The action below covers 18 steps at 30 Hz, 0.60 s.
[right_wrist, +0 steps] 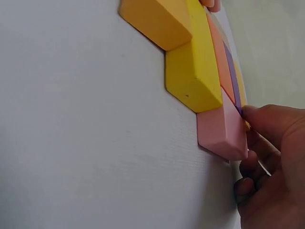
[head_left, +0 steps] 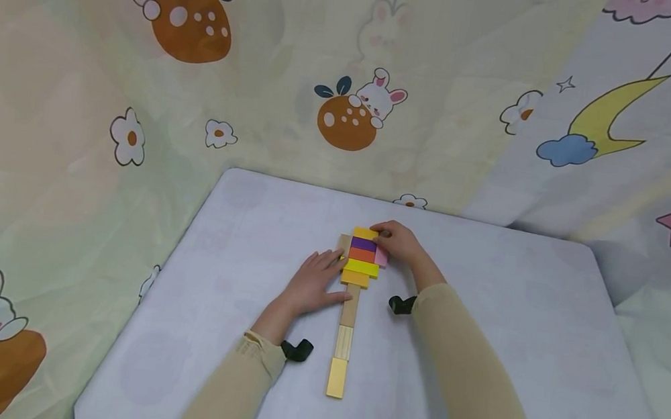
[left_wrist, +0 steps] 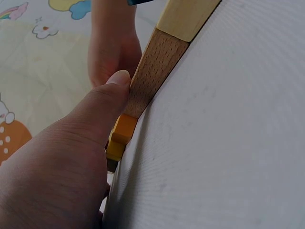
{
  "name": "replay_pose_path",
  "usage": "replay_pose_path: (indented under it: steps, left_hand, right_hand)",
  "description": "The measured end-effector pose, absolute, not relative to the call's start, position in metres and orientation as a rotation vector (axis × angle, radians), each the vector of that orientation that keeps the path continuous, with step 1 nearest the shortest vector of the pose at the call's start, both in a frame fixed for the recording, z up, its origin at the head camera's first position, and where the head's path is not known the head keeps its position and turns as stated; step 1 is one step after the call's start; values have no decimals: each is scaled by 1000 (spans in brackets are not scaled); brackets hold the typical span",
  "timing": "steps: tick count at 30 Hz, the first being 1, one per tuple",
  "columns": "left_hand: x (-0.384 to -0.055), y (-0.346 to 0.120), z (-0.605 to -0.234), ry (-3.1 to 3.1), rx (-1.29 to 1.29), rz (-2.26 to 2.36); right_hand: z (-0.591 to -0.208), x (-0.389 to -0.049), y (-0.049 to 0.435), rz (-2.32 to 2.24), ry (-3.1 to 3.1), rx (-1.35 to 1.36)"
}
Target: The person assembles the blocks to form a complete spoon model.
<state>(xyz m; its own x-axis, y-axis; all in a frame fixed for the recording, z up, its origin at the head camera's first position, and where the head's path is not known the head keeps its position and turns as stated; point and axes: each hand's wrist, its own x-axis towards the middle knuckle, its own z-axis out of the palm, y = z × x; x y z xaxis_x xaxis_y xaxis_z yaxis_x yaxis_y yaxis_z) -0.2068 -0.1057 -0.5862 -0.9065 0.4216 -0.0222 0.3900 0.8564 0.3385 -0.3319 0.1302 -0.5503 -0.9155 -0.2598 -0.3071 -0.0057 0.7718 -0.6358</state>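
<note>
Small coloured blocks lie flat together on the white table. My left hand lies along their left side, fingers extended by a wooden block and the thumb against a long wooden block. My right hand pinches the right end of the far yellow block with thumb and forefinger, its other fingers curled. Nearer than that block come a purple block, an orange-red block, a bright yellow block and an orange-yellow block. A pink block stands along their right side.
Below the wide blocks, a pale ridged block and a light yellow block continue the narrow row toward me. The white table has rounded corners. A printed cloth hangs behind and beside it.
</note>
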Motion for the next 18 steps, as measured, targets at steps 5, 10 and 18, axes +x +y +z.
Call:
replay_pose_path:
  steps: [5,10,18]
  left_hand:
    - [-207,-105,-587,2934,658,507]
    - [-208,-107,-589,2933,650,535]
    - [-205,-114,-599,2937,652,539]
  right_hand:
    - [-553,-318,133,-1002,2630,-147]
    - [-552,-298,141,-1019,2673,-133]
    - [-542,-264,159,-951,2798,-195]
